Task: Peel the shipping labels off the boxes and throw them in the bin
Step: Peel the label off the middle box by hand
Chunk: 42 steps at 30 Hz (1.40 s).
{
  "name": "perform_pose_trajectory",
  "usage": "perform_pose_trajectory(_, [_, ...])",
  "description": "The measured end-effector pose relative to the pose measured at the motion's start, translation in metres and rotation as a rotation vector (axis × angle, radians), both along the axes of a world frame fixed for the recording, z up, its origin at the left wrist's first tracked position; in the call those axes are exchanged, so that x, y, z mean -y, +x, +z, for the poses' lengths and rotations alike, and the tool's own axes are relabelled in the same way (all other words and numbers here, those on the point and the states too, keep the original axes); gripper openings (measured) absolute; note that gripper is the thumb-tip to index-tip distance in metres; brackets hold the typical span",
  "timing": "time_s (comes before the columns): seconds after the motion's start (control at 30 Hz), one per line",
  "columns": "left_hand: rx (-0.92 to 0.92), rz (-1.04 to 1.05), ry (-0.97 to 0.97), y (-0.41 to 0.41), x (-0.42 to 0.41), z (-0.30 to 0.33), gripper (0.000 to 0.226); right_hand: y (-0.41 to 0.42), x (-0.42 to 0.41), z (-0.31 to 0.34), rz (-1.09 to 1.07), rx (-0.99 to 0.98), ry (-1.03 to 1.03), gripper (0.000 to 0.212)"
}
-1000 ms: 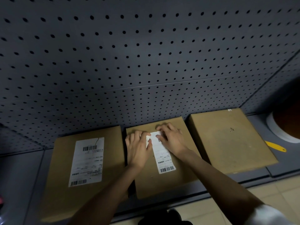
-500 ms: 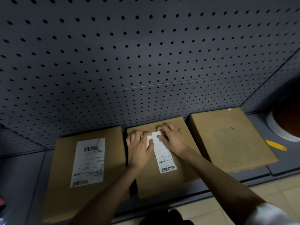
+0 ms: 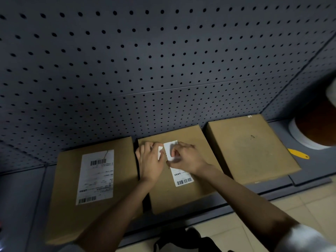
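While three flat brown cardboard boxes lie in a row on a dark grey shelf (image 3: pixel 309 171) against a grey perforated back panel (image 3: pixel 163 70), both hands are seen at work on the middle cardboard box (image 3: pixel 181 197). A narrow white shipping label (image 3: pixel 179 171) with a barcode at its near end is stuck to that box; its far end is lifted clear of the cardboard and stands up, blank underside showing. That raised end is pinched by the right hand (image 3: pixel 187 159), thumb and curled fingers closed round the paper. The left hand (image 3: pixel 150 160) is laid on the box just beside the label, fingers bent at its far end; a small white strip is seen at its fingertips, though whether this is held cannot be told. The near part of the label is seen flat on the box.

On the left cardboard box (image 3: pixel 69 206), a larger white shipping label (image 3: pixel 96 177) with barcodes at top and bottom is found fully stuck down. The right cardboard box (image 3: pixel 254 151) is noted bare on top, with a faint dark mark. Beyond it, at the right edge, a round white-rimmed bin (image 3: pixel 305 142) with a dark orange interior is partly seen, and a small yellow flat tool (image 3: pixel 298 153) is seen on the shelf between bin and right box. Pale floor tiles (image 3: pixel 272 211) are visible below the shelf.
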<state>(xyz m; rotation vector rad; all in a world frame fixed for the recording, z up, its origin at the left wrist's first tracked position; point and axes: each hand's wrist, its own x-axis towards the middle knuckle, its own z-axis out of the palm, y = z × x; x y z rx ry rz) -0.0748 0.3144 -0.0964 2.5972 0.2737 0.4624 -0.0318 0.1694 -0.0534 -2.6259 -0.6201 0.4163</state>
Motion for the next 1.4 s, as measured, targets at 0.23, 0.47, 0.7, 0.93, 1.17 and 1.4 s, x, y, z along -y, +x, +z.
perform_pose_trajectory(0.23, [0.000, -0.015, 0.047, 0.000, 0.000, 0.000, 0.031, 0.000, -0.004, -0.004, -0.059, -0.016, 0.023, 0.023])
perform_pose_trajectory(0.47, [-0.009, 0.014, -0.014, 0.000, 0.000, 0.000, 0.020, 0.005, -0.010, -0.009, -0.164, -0.016, 0.060, 0.021])
perform_pose_trajectory(0.7, [-0.033, -0.014, 0.013, 0.000, 0.000, 0.001, 0.020, 0.006, -0.017, -0.008, -0.187, -0.024, 0.025, 0.012])
perform_pose_trajectory(0.93, [-0.015, -0.051, -0.001, -0.001, 0.000, 0.004, 0.025, 0.006, 0.005, -0.008, -0.056, -0.064, 0.156, 0.023])
perform_pose_trajectory(1.17, [0.089, -0.272, -0.015, -0.008, -0.001, 0.010, 0.022, -0.018, 0.046, -0.002, 0.264, -0.041, 0.104, 0.053])
perform_pose_trajectory(1.4, [-0.050, -0.815, 0.148, -0.029, -0.019, 0.014, 0.050, -0.027, 0.079, 0.000, 0.281, -0.097, 0.131, 0.055])
